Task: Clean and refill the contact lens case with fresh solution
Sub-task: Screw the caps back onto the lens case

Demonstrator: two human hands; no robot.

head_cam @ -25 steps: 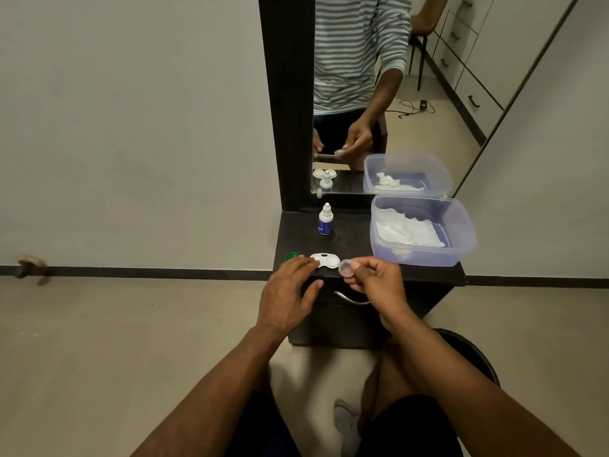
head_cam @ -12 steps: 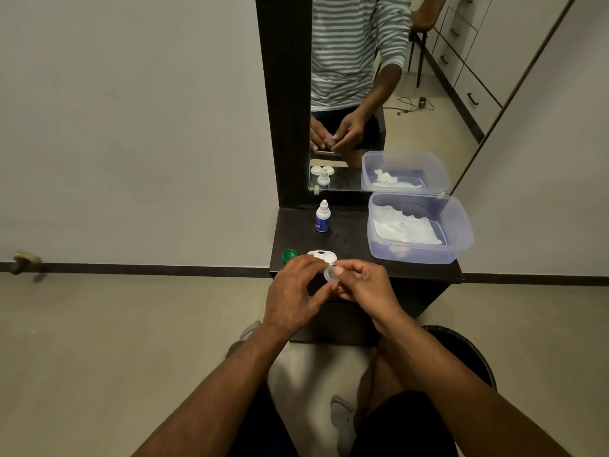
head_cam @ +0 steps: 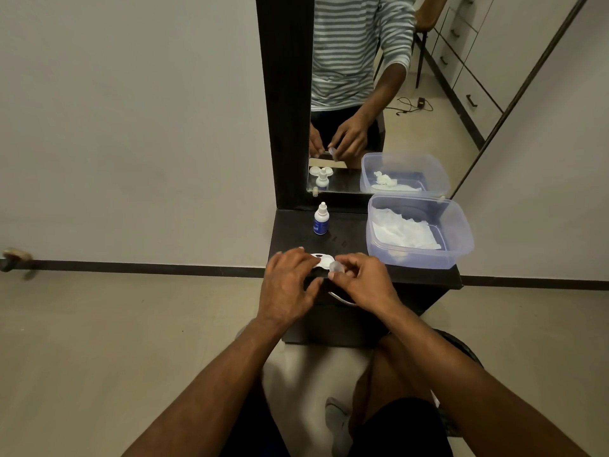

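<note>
Green cap now hidden; right hand [head_cam: 362, 283] pinches clear cap [head_cam: 336, 267], left hand [head_cam: 288, 285] loose, dark cabinet top [head_cam: 346, 239].

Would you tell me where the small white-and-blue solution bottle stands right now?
The small white-and-blue solution bottle stands upright at the back left of the dark cabinet top, just before the mirror, left of the clear plastic tub.

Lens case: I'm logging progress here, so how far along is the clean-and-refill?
Early. The white lens case lies open on the dark stand. The right hand pinches a clear cap; the left hand rests at the case. The solution bottle stands capped and untouched, so refilling remains. The tissue sits in the tub.
</note>
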